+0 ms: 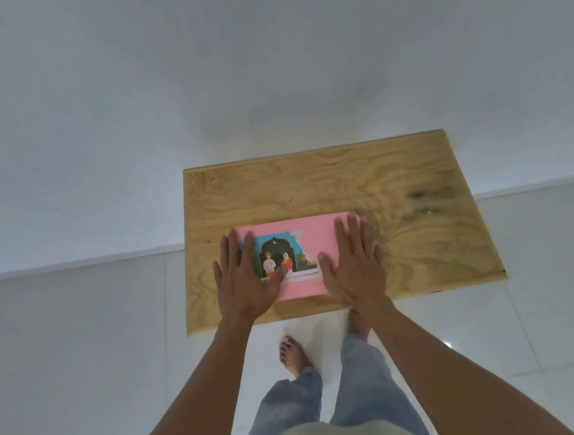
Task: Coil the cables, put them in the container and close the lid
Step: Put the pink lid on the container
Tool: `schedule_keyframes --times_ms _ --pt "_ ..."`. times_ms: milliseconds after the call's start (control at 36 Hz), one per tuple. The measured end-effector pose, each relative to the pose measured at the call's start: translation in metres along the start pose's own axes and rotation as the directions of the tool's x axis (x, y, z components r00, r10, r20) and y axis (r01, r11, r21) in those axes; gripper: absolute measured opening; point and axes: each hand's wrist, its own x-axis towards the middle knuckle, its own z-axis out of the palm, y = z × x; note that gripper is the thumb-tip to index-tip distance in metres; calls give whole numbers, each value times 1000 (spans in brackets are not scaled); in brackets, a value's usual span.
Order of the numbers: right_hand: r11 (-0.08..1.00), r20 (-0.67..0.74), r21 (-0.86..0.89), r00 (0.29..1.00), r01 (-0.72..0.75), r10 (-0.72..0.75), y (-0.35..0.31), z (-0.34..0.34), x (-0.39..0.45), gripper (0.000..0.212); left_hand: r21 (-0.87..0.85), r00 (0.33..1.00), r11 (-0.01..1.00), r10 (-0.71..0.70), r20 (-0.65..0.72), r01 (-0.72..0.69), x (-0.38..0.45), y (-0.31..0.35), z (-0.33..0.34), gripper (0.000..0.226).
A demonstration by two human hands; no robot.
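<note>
Both hands [300, 271] flat on pink lid [309, 236], plywood table [345, 185].

Both hands [244, 282] [353, 267] lie flat on the pink lid [301, 240].

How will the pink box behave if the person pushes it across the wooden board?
The pink box looks flat and low, so it would probably slide, not tip. It seems to be thin cardboard, likely light. Both hands lie flat on its lid.

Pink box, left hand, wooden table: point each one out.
pink box [310, 241]: head view, bare pink top of the lid.
left hand [244, 284]: head view, back of the hand.
wooden table [327, 183]: head view, bare far part.
</note>
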Motion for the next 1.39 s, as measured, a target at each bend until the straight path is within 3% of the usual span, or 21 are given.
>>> schedule_keyframes --times_ms 361,778,917,1028,1389 --pt "996 -128 -32 988 81 -84 10 19 4 74 141 984 988 91 -152 -69 -3 -7 19 91" --pt "990 -154 97 984 102 -86 13 20 2 73 95 983 995 42 -179 -26 -5 -4 17 91" --pt "978 -196 209 980 17 25 14 14 -7 70 8 973 997 -76 -218 80 -18 5 15 84" --pt "949 -152 314 984 -37 89 18 17 -20 68 -94 968 993 -87 -234 66 -23 2 20 82" --pt "912 -269 410 952 -26 148 11 18 22 63 -71 942 995 -84 -325 65 22 11 21 81"
